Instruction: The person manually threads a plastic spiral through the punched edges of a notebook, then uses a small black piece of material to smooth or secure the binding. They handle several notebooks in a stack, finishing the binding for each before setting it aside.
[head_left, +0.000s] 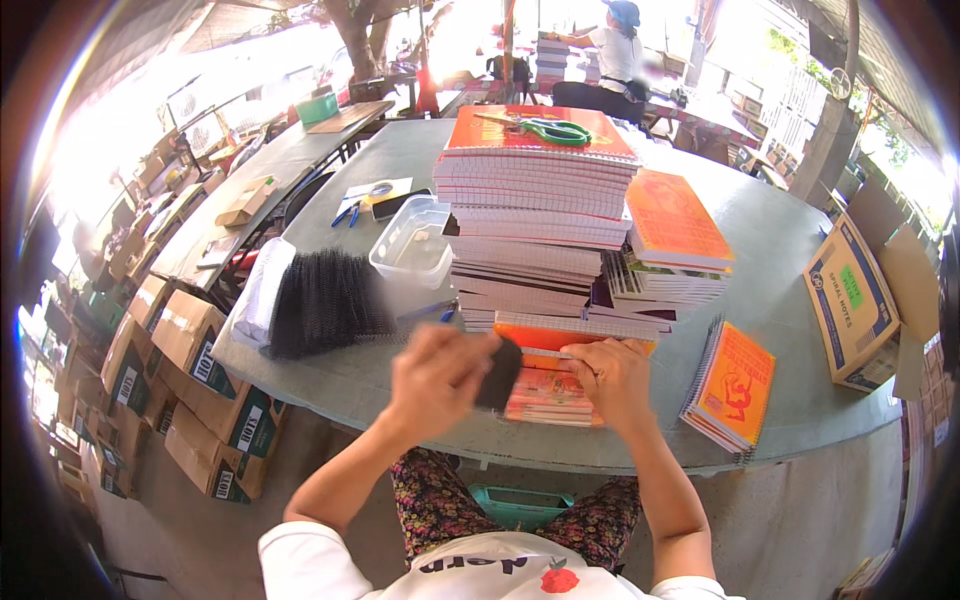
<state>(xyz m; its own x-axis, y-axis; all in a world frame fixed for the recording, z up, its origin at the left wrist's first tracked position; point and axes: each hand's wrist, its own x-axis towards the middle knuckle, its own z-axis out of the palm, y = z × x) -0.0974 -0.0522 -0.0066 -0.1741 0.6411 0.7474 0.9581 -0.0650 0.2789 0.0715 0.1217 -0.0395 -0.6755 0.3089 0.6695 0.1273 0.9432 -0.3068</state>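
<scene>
Right hand: grasping the orange-covered notebook (pixel 570 340), fingers of this hand (pixel 615 378) bent over its upper edge, toward the right end
Left hand: fingers of this hand (pixel 435 375) curled, motion-blurred; cannot tell whether they grip anything
Notebook position: near edge of the table (pixel 780 280), in front of the tall notebook stack (pixel 540 190), between the hands
Black piece: one dark, smeared object (pixel 500 376) just beside the left fingers; kind hard to make out
Under the hands: a red-orange patterned cover (pixel 552 390) with pale page edges, partly hidden by the right hand
Room rearward: tight, tall stack close behind the work
Room to right: tabletop runs from the right hand to the spiral-bound notebooks (pixel 735 385), which lie near the table's edge; count not readable
Room to left: black binding coils (pixel 325 300) in a bundle, near the left table edge; coils too dense to count
Behind coils: one clear plastic tub (pixel 410 245), near side of the tall stack; one pair of blue-handled pliers (pixel 348 213) beyond
Stacks: two, the tall one and a lower orange-topped stack (pixel 682 220) to its right, base partly hidden
Scissors: one green-handled pair (pixel 555 131), atop the tall stack
Carton: one, open (pixel 853 295), at the right table edge
Background: one person (pixel 617 55), turned away, partly hidden by furniture
</scene>
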